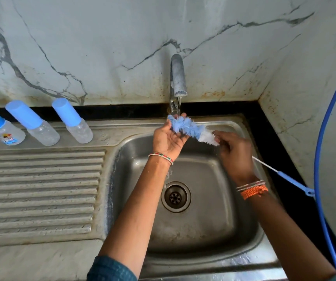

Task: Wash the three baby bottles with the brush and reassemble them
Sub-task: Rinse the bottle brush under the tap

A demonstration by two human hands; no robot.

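Marble walls back my steel sink (250, 138). Under the tap (177, 78) I rinse the blue-and-white bristle brush (191, 130): right hand (235, 155) pinches its wire, left hand (168, 138) cups the bristles, fingers relaxed. Three capped clear baby bottles (41, 128) wait on the surface (41, 189).

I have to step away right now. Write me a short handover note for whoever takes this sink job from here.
Left hand: open under the brush bristles beneath the running tap.
Right hand: grips the brush below its head.
Three bottles stand capped on the drainboard, left of the sink.
Done: cannot tell whether the bottles are washed.
Left: finish rinsing the brush, check the bottles, shut the tap.
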